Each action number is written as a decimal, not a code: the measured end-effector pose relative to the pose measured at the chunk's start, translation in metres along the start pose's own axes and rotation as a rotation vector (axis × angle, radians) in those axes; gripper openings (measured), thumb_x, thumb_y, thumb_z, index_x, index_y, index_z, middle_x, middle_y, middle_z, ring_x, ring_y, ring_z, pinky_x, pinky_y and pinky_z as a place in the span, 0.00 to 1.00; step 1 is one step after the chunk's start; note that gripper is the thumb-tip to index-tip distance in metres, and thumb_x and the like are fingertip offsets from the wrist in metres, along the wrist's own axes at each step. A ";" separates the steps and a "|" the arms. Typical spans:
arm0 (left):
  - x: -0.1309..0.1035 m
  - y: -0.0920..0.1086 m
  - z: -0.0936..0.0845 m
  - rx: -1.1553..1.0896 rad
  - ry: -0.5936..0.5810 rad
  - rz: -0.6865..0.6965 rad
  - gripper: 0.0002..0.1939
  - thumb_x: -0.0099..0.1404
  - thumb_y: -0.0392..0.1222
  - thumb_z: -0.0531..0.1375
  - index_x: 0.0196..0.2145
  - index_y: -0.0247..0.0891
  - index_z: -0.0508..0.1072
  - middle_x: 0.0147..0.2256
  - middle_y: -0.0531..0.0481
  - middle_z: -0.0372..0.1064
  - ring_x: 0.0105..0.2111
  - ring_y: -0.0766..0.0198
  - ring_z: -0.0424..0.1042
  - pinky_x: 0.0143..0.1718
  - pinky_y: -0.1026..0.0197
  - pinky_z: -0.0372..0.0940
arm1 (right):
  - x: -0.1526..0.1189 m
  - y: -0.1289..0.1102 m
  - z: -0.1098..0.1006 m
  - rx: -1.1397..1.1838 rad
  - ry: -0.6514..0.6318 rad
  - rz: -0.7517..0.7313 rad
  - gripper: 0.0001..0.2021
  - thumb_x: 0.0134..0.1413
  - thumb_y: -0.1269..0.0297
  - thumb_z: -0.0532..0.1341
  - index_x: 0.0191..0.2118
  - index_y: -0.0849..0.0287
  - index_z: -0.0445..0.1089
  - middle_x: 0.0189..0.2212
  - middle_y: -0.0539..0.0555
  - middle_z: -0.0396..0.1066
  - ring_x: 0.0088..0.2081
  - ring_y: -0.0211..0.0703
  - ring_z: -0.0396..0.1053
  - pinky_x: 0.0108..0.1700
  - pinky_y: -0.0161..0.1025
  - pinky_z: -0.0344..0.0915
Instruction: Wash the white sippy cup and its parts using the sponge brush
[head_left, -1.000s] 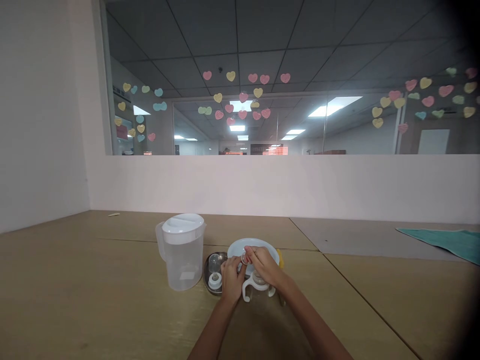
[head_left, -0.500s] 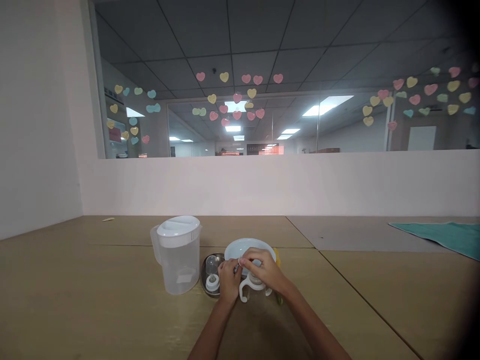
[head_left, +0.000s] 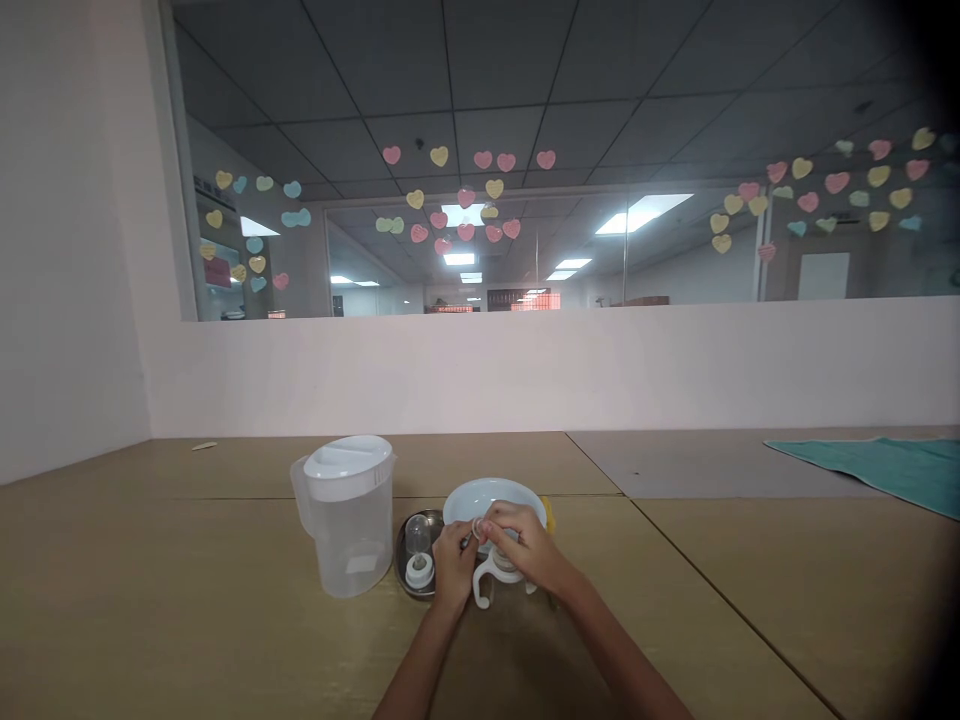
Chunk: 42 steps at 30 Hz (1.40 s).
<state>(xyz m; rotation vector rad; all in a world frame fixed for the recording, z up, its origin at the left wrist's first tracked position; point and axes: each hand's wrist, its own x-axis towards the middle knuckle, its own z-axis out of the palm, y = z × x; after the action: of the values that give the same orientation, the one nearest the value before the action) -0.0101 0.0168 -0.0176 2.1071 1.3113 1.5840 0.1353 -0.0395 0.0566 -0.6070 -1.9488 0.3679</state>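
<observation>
My left hand (head_left: 453, 562) and my right hand (head_left: 520, 541) meet in front of a pale blue bowl (head_left: 457, 497). Both are closed, with a small white ring-shaped piece (head_left: 476, 527) pinched between their fingertips; the fingers hide part of it. Just below my right hand stands a baby bottle with white curved handles (head_left: 484, 585), its upper part partly covered by the hand. Left of my left hand, a round metal tray (head_left: 403, 582) holds a clear dome cap (head_left: 418, 535) and a white bottle collar with a teat (head_left: 419, 570).
A clear plastic pitcher with a white lid (head_left: 354, 525) stands left of the tray. Something yellow (head_left: 550, 515) shows behind the bowl's right side. A teal cloth (head_left: 870, 465) lies at the far right. A wall with a window (head_left: 525, 375) rises behind the table.
The view has shifted slightly, so most things appear a little further left. Both hands stay together at the small white piece, of which a ring shape now shows more plainly.
</observation>
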 end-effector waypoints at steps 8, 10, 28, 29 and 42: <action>-0.001 0.002 0.000 -0.024 -0.020 -0.023 0.18 0.60 0.50 0.51 0.25 0.38 0.75 0.31 0.45 0.74 0.35 0.57 0.69 0.40 0.56 0.61 | -0.008 0.002 0.004 0.110 -0.020 0.000 0.25 0.63 0.52 0.44 0.26 0.59 0.70 0.29 0.52 0.63 0.35 0.40 0.63 0.41 0.37 0.58; -0.001 0.001 0.000 -0.029 -0.022 -0.018 0.18 0.60 0.50 0.51 0.25 0.39 0.75 0.30 0.46 0.74 0.35 0.57 0.69 0.40 0.57 0.61 | -0.008 0.001 0.005 0.116 -0.031 -0.002 0.25 0.63 0.52 0.44 0.26 0.59 0.69 0.29 0.52 0.64 0.36 0.40 0.63 0.41 0.38 0.57; -0.001 0.014 -0.005 -0.026 -0.063 0.023 0.20 0.60 0.51 0.50 0.26 0.38 0.76 0.31 0.47 0.75 0.35 0.58 0.69 0.40 0.58 0.61 | -0.010 0.005 0.004 0.073 -0.082 0.012 0.24 0.64 0.52 0.43 0.29 0.59 0.69 0.31 0.52 0.62 0.37 0.40 0.61 0.42 0.38 0.56; -0.001 0.014 -0.005 -0.031 -0.060 0.025 0.21 0.60 0.52 0.49 0.27 0.38 0.76 0.31 0.46 0.75 0.35 0.58 0.69 0.40 0.58 0.62 | -0.010 0.005 0.004 0.071 -0.081 0.015 0.24 0.64 0.52 0.43 0.29 0.58 0.70 0.31 0.52 0.63 0.38 0.41 0.61 0.42 0.38 0.56; -0.002 0.010 -0.004 -0.072 -0.017 0.028 0.27 0.60 0.61 0.48 0.28 0.38 0.77 0.31 0.45 0.76 0.34 0.56 0.71 0.38 0.57 0.62 | -0.009 0.008 0.005 -0.066 -0.061 0.009 0.24 0.64 0.51 0.41 0.30 0.56 0.69 0.31 0.52 0.66 0.38 0.42 0.61 0.44 0.41 0.54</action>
<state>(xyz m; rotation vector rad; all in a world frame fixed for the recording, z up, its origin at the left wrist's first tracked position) -0.0079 0.0080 -0.0109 2.0995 1.2061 1.5960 0.1358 -0.0384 0.0435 -0.6536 -2.0239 0.3324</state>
